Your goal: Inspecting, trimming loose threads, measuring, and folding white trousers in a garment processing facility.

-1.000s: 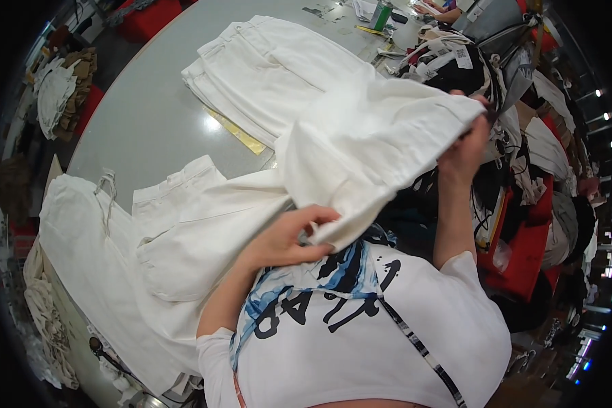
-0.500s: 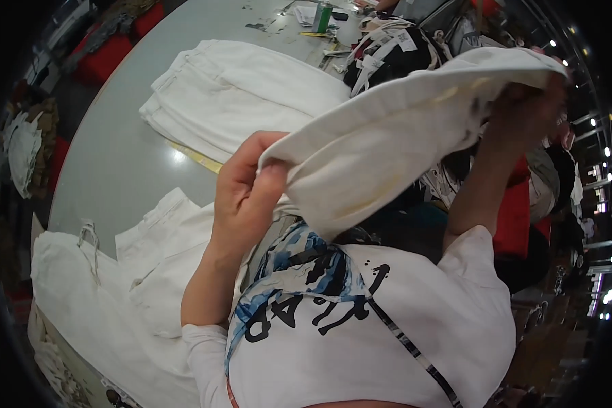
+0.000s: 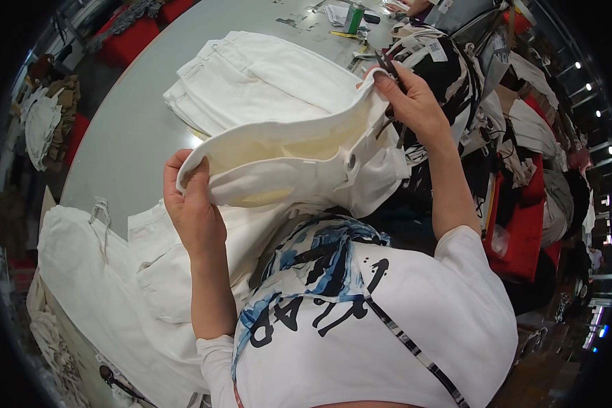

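Observation:
A pair of white pants (image 3: 319,173) is stretched by its waistband between my hands, the opening facing up. Its pale yellow inside shows, with a dark round button near the right end. My left hand (image 3: 196,197) is closed on the waistband's left end, thumb over the edge. At the far right end my right hand (image 3: 415,102) pinches the band. Dark scissors (image 3: 392,70) are also in that hand, partly hidden by its fingers. The legs of the pants drop toward my body, over other white fabric.
Folded white pants (image 3: 265,75) are stacked on the grey table (image 3: 126,129) beyond my hands. More white garments (image 3: 88,285) lie at the left. A heap of black and white clothes (image 3: 428,68), a red bin (image 3: 523,238) and a green can (image 3: 353,18) are on the right and far side.
My right hand has come down and inward from the upper right, and my left hand has moved left and lower. The waistband now gapes, showing its inside.

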`<state>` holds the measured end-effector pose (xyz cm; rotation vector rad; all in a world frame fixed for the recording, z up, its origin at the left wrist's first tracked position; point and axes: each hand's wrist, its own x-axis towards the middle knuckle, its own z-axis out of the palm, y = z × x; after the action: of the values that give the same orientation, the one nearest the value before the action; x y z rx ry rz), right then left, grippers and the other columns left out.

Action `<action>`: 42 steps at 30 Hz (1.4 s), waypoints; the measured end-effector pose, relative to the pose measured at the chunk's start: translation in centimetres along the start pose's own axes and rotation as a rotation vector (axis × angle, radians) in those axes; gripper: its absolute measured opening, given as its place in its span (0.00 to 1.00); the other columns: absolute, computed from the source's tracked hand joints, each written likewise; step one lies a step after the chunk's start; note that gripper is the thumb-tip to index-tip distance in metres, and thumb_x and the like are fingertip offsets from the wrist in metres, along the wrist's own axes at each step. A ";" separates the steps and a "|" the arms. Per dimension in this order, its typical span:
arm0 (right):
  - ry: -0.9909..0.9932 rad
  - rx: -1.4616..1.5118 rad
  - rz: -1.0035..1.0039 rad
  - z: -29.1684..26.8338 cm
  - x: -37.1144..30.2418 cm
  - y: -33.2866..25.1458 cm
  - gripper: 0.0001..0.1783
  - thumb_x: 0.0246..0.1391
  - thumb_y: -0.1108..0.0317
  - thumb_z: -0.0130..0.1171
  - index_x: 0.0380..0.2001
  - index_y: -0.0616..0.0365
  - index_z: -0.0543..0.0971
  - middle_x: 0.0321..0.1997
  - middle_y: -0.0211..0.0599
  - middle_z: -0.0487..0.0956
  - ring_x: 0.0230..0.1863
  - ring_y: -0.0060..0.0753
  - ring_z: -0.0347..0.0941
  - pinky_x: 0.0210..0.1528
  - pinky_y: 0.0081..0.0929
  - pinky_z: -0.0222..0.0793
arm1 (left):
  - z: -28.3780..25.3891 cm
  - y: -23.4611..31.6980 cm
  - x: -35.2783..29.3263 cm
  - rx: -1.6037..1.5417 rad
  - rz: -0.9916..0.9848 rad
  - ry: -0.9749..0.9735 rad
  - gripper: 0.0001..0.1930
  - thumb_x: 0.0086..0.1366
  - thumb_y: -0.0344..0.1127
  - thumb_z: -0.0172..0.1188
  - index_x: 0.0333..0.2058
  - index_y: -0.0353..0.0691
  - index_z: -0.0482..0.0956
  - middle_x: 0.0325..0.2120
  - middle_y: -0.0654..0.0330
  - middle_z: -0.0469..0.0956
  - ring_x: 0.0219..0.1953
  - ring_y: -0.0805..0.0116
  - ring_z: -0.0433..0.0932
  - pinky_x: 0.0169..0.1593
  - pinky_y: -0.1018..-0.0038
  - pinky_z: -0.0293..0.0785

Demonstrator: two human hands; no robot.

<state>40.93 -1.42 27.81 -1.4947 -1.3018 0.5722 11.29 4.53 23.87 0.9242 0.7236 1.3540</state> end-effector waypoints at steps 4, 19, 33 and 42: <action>-0.108 0.053 0.103 0.5 0.1 1.0 0.14 0.59 0.57 0.50 0.40 0.54 0.75 0.19 0.14 0.65 0.17 0.06 0.51 0.17 0.10 0.43 | -0.2 -0.7 0.4 0.023 0.010 0.031 0.08 0.62 0.30 0.55 0.38 0.38 0.68 0.34 0.62 0.73 0.38 0.76 0.71 0.44 0.80 0.66; -0.243 0.102 0.088 1.0 -0.4 1.7 0.17 0.43 0.71 0.50 0.40 0.58 0.76 0.22 0.18 0.68 0.22 0.09 0.56 0.25 0.11 0.50 | -1.5 -2.1 2.5 0.137 -0.013 0.099 0.17 0.60 0.34 0.57 0.44 0.33 0.68 0.36 0.57 0.74 0.38 0.71 0.74 0.42 0.77 0.71; -0.322 0.186 0.241 1.9 0.6 0.8 0.16 0.45 0.69 0.56 0.41 0.56 0.75 0.25 0.18 0.71 0.21 0.08 0.57 0.21 0.10 0.48 | -3.1 -2.5 2.4 0.095 -0.044 0.128 0.17 0.59 0.35 0.58 0.44 0.32 0.69 0.36 0.57 0.75 0.38 0.71 0.74 0.41 0.77 0.71; -0.202 0.101 0.278 2.7 1.7 1.7 0.17 0.44 0.66 0.59 0.41 0.56 0.75 0.26 0.17 0.71 0.21 0.07 0.57 0.21 0.10 0.49 | -3.5 -2.6 2.5 0.094 -0.059 0.129 0.15 0.60 0.34 0.57 0.43 0.33 0.69 0.36 0.58 0.74 0.38 0.71 0.74 0.41 0.77 0.70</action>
<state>39.81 1.37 25.76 -1.5755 -1.2032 0.9765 9.78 7.48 20.14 0.8881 0.9131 1.3460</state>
